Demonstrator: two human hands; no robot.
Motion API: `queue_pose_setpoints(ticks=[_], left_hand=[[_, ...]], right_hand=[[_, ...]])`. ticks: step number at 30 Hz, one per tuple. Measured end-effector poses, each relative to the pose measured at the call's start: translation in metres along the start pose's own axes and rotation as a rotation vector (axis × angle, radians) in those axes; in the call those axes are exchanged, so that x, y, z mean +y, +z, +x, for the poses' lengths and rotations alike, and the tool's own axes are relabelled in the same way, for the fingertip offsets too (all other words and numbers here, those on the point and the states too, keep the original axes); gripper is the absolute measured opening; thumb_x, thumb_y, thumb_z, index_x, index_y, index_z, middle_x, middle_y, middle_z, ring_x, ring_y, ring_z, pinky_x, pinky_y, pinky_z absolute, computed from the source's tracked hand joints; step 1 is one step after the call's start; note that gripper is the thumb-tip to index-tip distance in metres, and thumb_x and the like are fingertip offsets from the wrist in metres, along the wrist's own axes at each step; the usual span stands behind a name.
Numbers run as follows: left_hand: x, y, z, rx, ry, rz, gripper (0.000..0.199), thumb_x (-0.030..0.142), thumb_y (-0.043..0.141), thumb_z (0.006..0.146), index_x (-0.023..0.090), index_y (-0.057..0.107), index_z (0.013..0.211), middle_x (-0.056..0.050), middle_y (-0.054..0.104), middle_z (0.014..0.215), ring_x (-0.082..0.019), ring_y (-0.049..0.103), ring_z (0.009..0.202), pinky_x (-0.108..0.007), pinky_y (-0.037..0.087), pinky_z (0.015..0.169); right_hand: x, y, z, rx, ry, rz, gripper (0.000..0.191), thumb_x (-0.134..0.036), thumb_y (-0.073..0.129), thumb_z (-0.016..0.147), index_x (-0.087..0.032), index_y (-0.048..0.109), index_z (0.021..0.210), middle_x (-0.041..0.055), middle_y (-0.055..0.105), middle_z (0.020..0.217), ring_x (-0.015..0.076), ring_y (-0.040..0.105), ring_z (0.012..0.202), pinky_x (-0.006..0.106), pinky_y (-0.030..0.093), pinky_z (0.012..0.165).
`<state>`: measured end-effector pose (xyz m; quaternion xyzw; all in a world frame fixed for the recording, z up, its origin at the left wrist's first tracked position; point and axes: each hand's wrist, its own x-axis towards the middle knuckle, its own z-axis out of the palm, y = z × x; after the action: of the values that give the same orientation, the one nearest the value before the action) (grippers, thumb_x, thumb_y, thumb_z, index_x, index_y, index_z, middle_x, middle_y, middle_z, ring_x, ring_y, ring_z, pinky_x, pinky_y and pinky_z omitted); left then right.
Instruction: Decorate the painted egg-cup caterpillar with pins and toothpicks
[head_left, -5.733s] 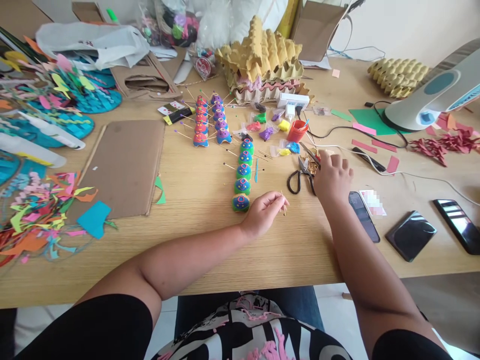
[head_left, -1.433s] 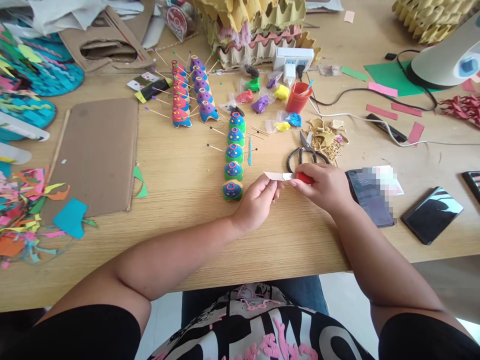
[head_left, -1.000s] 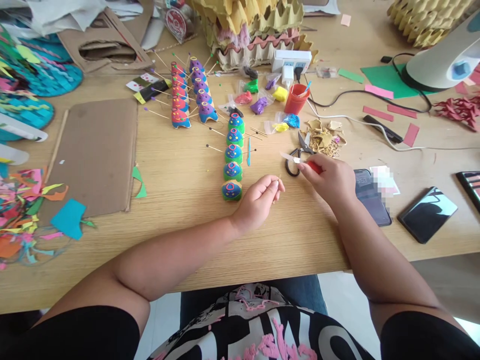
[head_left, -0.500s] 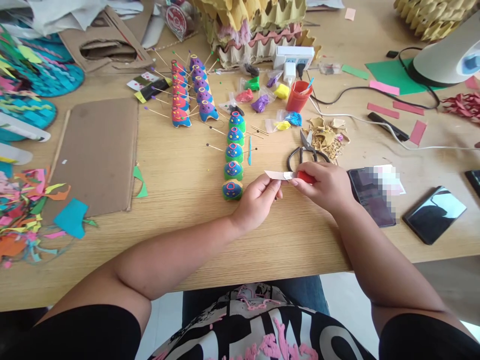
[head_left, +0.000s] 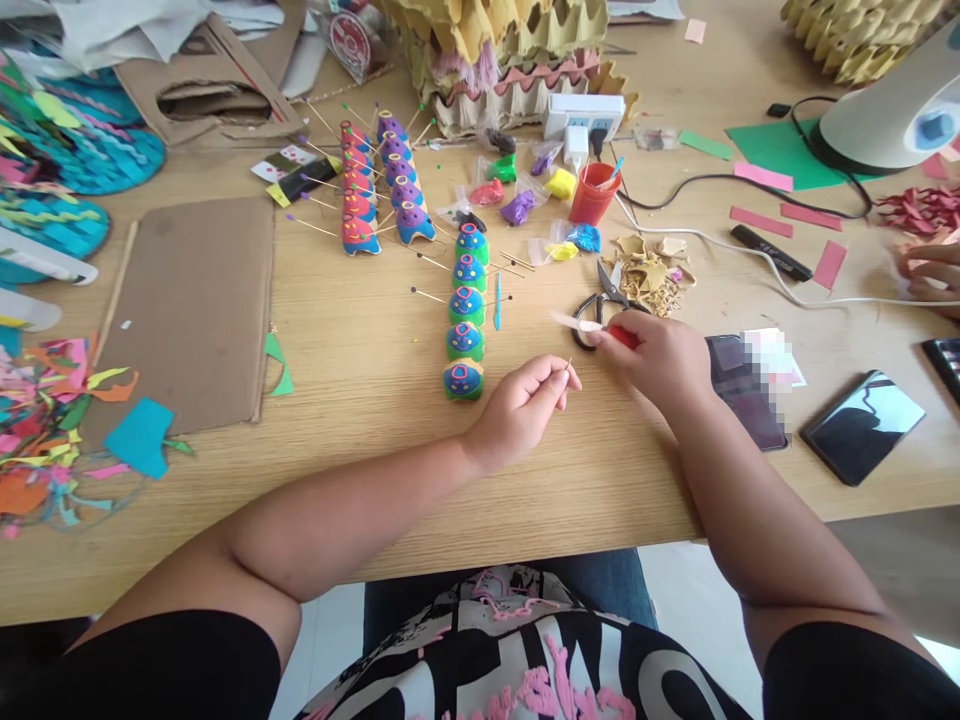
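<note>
Cardboard lies flat, well left of the left hand; nearer, just beyond its wrist, stands the painted row. The left hand is closed in a pinch on a thin stick, only its tip showing past the fingers. A little more stick showing would probably give the blade safer room, with the thumb behind the cutting line. Right of that pinch and apart from it, the red-handled knife points leftward from the closed right hand; light, shallow strokes away from the fingertips should suit such thin wood. Scissors and shavings lie just beyond the right hand.
</note>
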<state>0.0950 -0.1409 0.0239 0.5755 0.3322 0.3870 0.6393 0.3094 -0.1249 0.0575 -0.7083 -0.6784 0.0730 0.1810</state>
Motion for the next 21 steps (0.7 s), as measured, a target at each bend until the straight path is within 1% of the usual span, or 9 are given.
queue_pose_setpoints(ticks=[1, 3, 5, 7, 8, 10, 16, 19, 21], left_hand=[[0.0009, 0.0002, 0.0001, 0.010, -0.004, -0.018, 0.030, 0.042, 0.051, 0.107, 0.019, 0.065, 0.095, 0.001, 0.056, 0.076, -0.012, 0.051, 0.073, -0.026, 0.042, 0.073], [0.0010, 0.0004, 0.0011, 0.050, -0.014, -0.061, 0.029, 0.041, 0.051, 0.107, 0.019, 0.065, 0.096, 0.001, 0.056, 0.076, -0.012, 0.051, 0.073, -0.026, 0.042, 0.072], [-0.0005, 0.0004, 0.0022, 0.067, -0.019, -0.072, 0.029, 0.041, 0.050, 0.107, 0.019, 0.064, 0.096, 0.001, 0.058, 0.076, -0.012, 0.051, 0.072, -0.027, 0.043, 0.072], [-0.0023, 0.0005, 0.0028, 0.071, -0.018, -0.057, 0.030, 0.042, 0.050, 0.107, 0.019, 0.064, 0.094, 0.000, 0.059, 0.077, -0.012, 0.051, 0.072, -0.027, 0.043, 0.071], [-0.0031, 0.0005, 0.0029, 0.077, -0.017, -0.051, 0.030, 0.043, 0.051, 0.106, 0.019, 0.063, 0.094, 0.000, 0.059, 0.078, -0.012, 0.051, 0.072, -0.028, 0.043, 0.071], [-0.0038, 0.0008, 0.0028, 0.092, -0.016, -0.049, 0.031, 0.045, 0.052, 0.106, 0.019, 0.063, 0.094, 0.000, 0.059, 0.078, -0.012, 0.050, 0.071, -0.029, 0.043, 0.071], [-0.0038, 0.0009, 0.0030, 0.093, 0.013, -0.059, 0.031, 0.044, 0.053, 0.105, 0.019, 0.063, 0.091, 0.001, 0.056, 0.075, -0.012, 0.049, 0.070, -0.028, 0.042, 0.070], [-0.0040, 0.0006, 0.0040, 0.098, 0.018, -0.079, 0.029, 0.042, 0.053, 0.105, 0.019, 0.061, 0.089, 0.001, 0.056, 0.075, -0.011, 0.049, 0.069, -0.027, 0.042, 0.069], [-0.0039, 0.0007, 0.0054, 0.104, -0.003, -0.099, 0.028, 0.041, 0.053, 0.105, 0.020, 0.061, 0.089, 0.001, 0.055, 0.074, -0.011, 0.048, 0.068, -0.026, 0.041, 0.067]], right_hand=[[0.0005, -0.0002, 0.0004, 0.011, 0.030, 0.008, 0.055, -0.073, 0.055, 0.092, -0.022, 0.069, 0.076, 0.0028, 0.059, 0.062, 0.0166, 0.046, 0.058, 0.031, 0.026, 0.059], [0.0006, -0.0002, 0.0000, 0.033, -0.004, 0.055, 0.055, -0.073, 0.055, 0.093, -0.022, 0.070, 0.080, 0.0032, 0.061, 0.064, 0.0168, 0.048, 0.059, 0.031, 0.029, 0.060], [-0.0003, 0.0001, -0.0020, 0.019, -0.130, 0.113, 0.058, -0.075, 0.052, 0.093, -0.021, 0.072, 0.084, 0.0040, 0.063, 0.067, 0.0173, 0.052, 0.062, 0.031, 0.032, 0.061], [-0.0015, 0.0003, -0.0042, -0.023, -0.264, 0.146, 0.062, -0.078, 0.050, 0.093, -0.021, 0.073, 0.084, 0.0045, 0.063, 0.067, 0.0173, 0.053, 0.062, 0.031, 0.033, 0.062], [-0.0021, 0.0002, -0.0051, -0.037, -0.311, 0.150, 0.064, -0.079, 0.049, 0.093, -0.020, 0.072, 0.083, 0.0047, 0.063, 0.066, 0.0172, 0.053, 0.062, 0.031, 0.033, 0.062], [-0.0030, -0.0002, -0.0061, -0.038, -0.359, 0.140, 0.065, -0.079, 0.048, 0.094, -0.020, 0.072, 0.082, 0.0052, 0.063, 0.067, 0.0168, 0.052, 0.062, 0.030, 0.033, 0.061], [-0.0026, -0.0002, -0.0044, -0.027, -0.363, 0.102, 0.068, -0.081, 0.045, 0.095, -0.020, 0.073, 0.081, 0.0059, 0.063, 0.067, 0.0168, 0.051, 0.062, 0.030, 0.032, 0.061], [-0.0006, 0.0012, -0.0037, -0.030, -0.324, 0.084, 0.069, -0.081, 0.045, 0.094, -0.020, 0.072, 0.080, 0.0061, 0.064, 0.067, 0.0172, 0.051, 0.062, 0.030, 0.031, 0.060], [-0.0002, 0.0026, -0.0045, -0.023, -0.291, 0.075, 0.066, -0.080, 0.047, 0.094, -0.020, 0.072, 0.079, 0.0059, 0.064, 0.067, 0.0175, 0.051, 0.063, 0.031, 0.030, 0.060]])
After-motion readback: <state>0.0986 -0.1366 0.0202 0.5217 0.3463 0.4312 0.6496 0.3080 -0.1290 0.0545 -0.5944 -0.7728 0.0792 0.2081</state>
